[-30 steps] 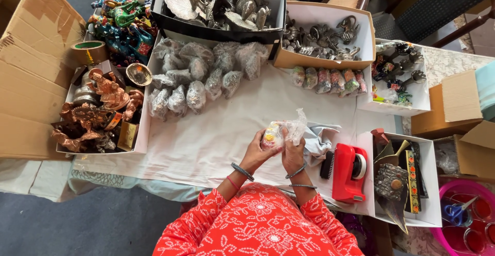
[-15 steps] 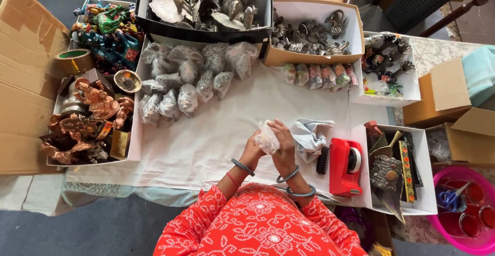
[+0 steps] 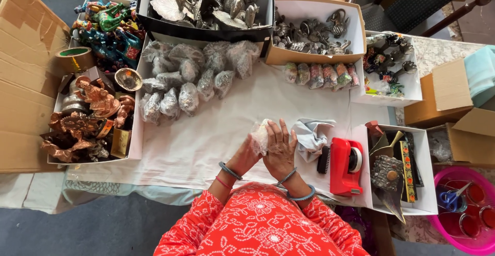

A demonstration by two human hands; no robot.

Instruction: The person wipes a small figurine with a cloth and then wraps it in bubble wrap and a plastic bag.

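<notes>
Two hands meet in front of me, just above the orange sleeves. My left hand (image 3: 247, 153) cups a small thing in crinkly clear wrap (image 3: 259, 133), and my right hand (image 3: 280, 150) lies flat over it with its fingers (image 3: 281, 132) pressed on the wrap. So both hands are closed on the wrapped thing, which sits between my palms, just above the white cloth (image 3: 206, 147).

I think I am in the wrapping step, pressing the wrap snug round the piece. The next move, I judge, calls for something to hold the wrap shut. A red tape holder (image 3: 344, 165) stands near my right hand, with a loose grey sheet (image 3: 312, 137) between them.

Farther out, many wrapped bundles (image 3: 188, 78) lie in rows on the cloth. To the left is a box of copper figures (image 3: 90, 116), and a tape roll (image 3: 75, 58) sits beside it. At the far edge is a dark box of silver pieces (image 3: 206, 0), and next to it a box of small metal birds (image 3: 314, 31).
</notes>
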